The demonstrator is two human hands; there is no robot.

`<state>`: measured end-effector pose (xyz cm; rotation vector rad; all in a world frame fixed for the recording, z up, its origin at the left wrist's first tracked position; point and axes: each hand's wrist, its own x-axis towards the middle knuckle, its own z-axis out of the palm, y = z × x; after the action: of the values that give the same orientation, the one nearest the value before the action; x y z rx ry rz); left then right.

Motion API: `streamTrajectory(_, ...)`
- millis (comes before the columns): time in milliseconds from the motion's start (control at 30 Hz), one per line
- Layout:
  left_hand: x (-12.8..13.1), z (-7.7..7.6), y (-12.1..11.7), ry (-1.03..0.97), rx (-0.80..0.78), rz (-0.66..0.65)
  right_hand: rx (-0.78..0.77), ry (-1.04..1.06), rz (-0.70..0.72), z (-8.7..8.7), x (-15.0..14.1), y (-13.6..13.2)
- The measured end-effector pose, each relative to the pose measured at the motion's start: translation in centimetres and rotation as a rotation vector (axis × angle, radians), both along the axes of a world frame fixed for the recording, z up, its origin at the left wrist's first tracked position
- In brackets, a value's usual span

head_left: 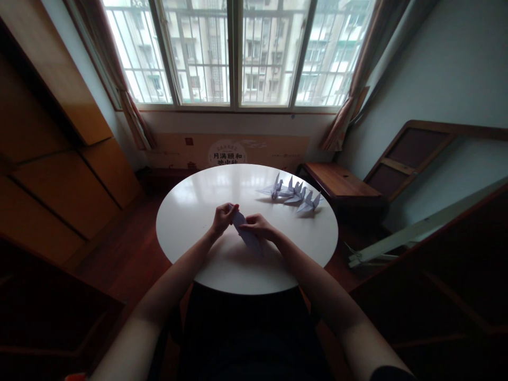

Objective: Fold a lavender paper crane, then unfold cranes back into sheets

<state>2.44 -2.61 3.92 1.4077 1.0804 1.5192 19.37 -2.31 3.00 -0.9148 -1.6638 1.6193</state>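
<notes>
Pinches folded paper [249,239] in left grip [223,218] and right grip [259,226], fingers closed on it, over round white surface [226,272]; faces paper cranes [294,192] crowding far right, window [264,58] beyond.

Short dark sleeve [391,373] on right arm [353,320]; dark, shadowed clothing [246,333]; forearms [174,288] bare.

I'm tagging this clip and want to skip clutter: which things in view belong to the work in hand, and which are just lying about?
Belongs:
- folded paper, held in both hands
- white table beneath it
- paper cranes on the table, probably related

Just around:
- low wooden table
- panel printed with Chinese characters
- curtains
</notes>
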Motion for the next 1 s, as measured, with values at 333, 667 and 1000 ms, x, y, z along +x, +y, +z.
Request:
streamTrajectory(333,-0.07,-0.2,0.22,0.022,0.04,0.03,-0.086,0.064,0.048,0.68,-0.25,-0.68)
streamTrajectory(667,-0.08,-0.21,0.3,-0.013,0.002,-0.003,-0.095,0.055,0.031,0.54,-0.14,-0.49)
streamTrajectory(1000,-0.43,-0.6,0.64,0.009,0.017,-0.014,-0.092,0.034,0.01,0.7,-0.3,-0.48)
